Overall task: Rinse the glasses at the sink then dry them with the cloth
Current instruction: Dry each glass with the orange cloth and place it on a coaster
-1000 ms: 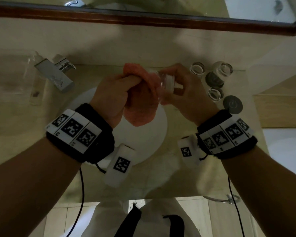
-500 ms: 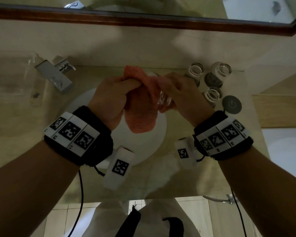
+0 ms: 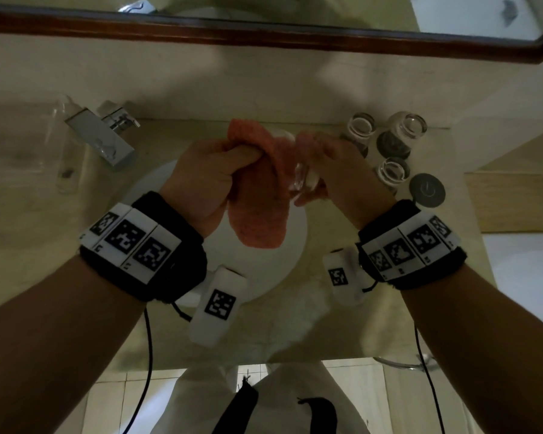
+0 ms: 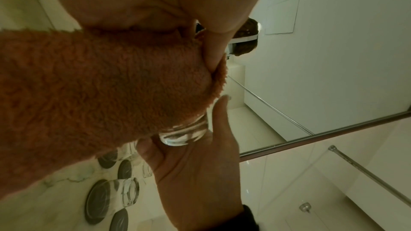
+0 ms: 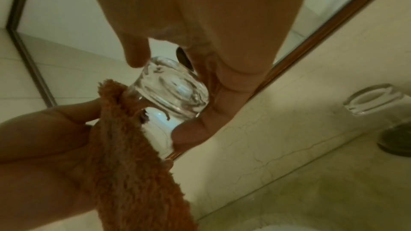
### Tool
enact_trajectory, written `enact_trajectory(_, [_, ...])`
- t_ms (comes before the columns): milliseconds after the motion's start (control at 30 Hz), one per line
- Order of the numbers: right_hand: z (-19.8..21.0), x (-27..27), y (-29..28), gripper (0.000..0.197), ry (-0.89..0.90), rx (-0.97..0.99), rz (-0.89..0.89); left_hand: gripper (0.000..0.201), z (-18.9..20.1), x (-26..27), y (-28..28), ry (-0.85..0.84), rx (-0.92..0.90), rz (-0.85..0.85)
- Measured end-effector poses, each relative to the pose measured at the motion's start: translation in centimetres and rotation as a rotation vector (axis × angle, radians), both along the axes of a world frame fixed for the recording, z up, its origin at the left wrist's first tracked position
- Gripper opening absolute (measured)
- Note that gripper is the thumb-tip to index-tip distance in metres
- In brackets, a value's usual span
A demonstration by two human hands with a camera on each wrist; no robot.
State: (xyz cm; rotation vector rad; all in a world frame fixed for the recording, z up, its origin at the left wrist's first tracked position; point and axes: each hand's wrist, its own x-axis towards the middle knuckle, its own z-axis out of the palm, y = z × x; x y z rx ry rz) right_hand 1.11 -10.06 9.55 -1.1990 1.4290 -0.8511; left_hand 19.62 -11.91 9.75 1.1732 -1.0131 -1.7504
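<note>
Above the white sink basin [image 3: 276, 277] my right hand [image 3: 336, 170] grips a small clear glass [image 3: 303, 180] by its thick base [image 5: 175, 87]. My left hand [image 3: 201, 180] clutches an orange terry cloth [image 3: 257, 214] that wraps the glass's open end [image 4: 184, 133]. The cloth [image 5: 133, 173] hangs down below both hands. In the left wrist view the cloth [image 4: 89, 103] covers most of the glass. Three more clear glasses [image 3: 389, 145] stand on dark coasters on the counter to the right.
A chrome tap [image 3: 107, 139] stands at the back left of the marble counter [image 3: 38, 245]. A bare dark coaster [image 3: 427, 189] lies right of the glasses. A wood-framed mirror [image 3: 264, 36] runs along the wall behind. A clear bottle [image 3: 63, 145] is at the far left.
My right hand has turned the glass and closed in on the cloth, so less of the glass shows. Both hands stay above the basin.
</note>
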Motion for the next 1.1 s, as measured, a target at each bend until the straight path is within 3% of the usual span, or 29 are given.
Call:
enact_trajectory(100, [-0.1, 0.0, 0.1, 0.029, 0.067, -0.068, 0.050, 0.020, -0.1, 0.1, -0.1, -0.011, 0.006, 0.001])
enact_trajectory(200, [-0.2, -0.8, 0.4, 0.050, 0.181, -0.228, 0.139, 0.032, -0.2, 0.2, -0.3, -0.039, 0.046, 0.014])
enact_trajectory(333, [-0.6, -1.0, 0.4, 0.066, 0.346, -0.420, 0.173, 0.023, -0.2, -0.2, -0.2, -0.061, 0.058, 0.015])
enact_trajectory(433, [-0.6, -1.2, 0.3, 0.073, 0.288, -0.347, 0.173, 0.020, -0.2, -0.3, -0.3, -0.033, 0.053, -0.013])
enact_trajectory(600, [-0.1, -1.2, -0.2, 0.053, 0.111, -0.087, 0.169, 0.015, -0.1, -0.3, -0.2, 0.024, 0.033, -0.052])
enact_trajectory(733, [-0.1, -1.4, -0.2, 0.029, 0.163, -0.127, 0.242, 0.026, 0.1, -0.3, -0.2, 0.010, 0.040, -0.036])
enact_trajectory(800, [-0.3, -1.4, 0.0, 0.035, 0.204, -0.215, 0.244, 0.025, 0.1, -0.3, -0.4, -0.039, 0.015, -0.039])
enact_trajectory(933, [-0.3, -1.3, 0.2, 0.074, 0.312, -0.294, 0.184, 0.029, 0.0, -0.2, -0.3, -0.159, -0.013, -0.061])
enact_trajectory(1100, [-0.6, -0.9, 0.6, 0.080, 0.356, -0.358, 0.152, 0.023, 0.2, -0.8, -0.2, -0.181, -0.006, -0.010])
